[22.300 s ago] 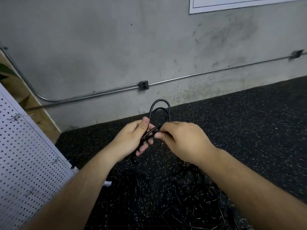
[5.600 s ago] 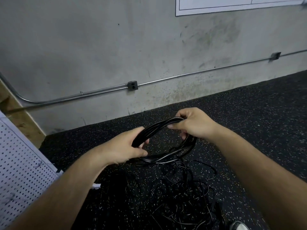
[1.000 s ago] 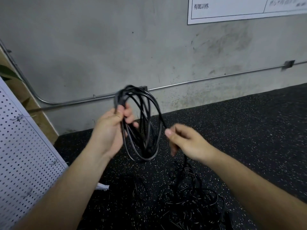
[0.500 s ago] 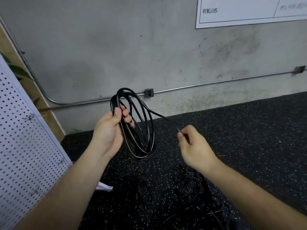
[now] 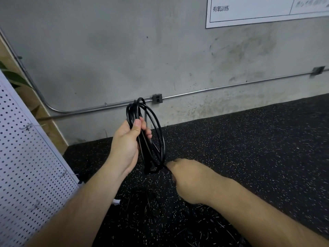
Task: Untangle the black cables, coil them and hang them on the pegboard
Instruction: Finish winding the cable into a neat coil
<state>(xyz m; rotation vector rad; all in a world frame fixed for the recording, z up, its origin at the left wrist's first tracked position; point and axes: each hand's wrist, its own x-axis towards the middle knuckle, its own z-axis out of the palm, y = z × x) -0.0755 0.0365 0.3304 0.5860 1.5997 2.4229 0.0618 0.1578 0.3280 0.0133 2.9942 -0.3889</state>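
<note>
**Entry: coiling stage, one cable.**

- **Landmark:** pegboard (image 5: pixel 26 166), white, leaning. Bare wire hooks (image 5: pixel 26 127) show on its face and nothing hangs on them.
- **Coil (image 5: pixel 131 111):** black cable gathered in several loops. It is held upright in the air to the right of the pegboard, well apart from it and a little below its upper hook.
- **My left hand (image 5: pixel 128 145):** on the side of the coil nearest the pegboard. It is closed round the bundled loops, with the thumb laid across the front and the fingers wrapped behind. The forearm slants up from lower left and the wrist is straight.
- **My right hand (image 5: pixel 188 180):** farther right of the pegboard and lower than my left. The back of the hand faces me and the fingers are curled. Thumb and forefinger pinch the coil at its lowest point. The other fingertips are hidden.
- **Tangle (image 5: pixel 195 220):** loose black strands on the speckled floor (image 5: pixel 249 148), right of the pegboard's foot and under my right forearm. I cannot tell whether the coil is free of them.
- **Step, as I judge it:** laying the last turns into the coil. Untangling the rest and all the hanging are not yet done.
- **Next move calls for:**
  - Bring the pinched turn up into my left grip without letting the loops spring apart.
  - Secure the loose end.
  - Carry the coil left to a hook.
</note>
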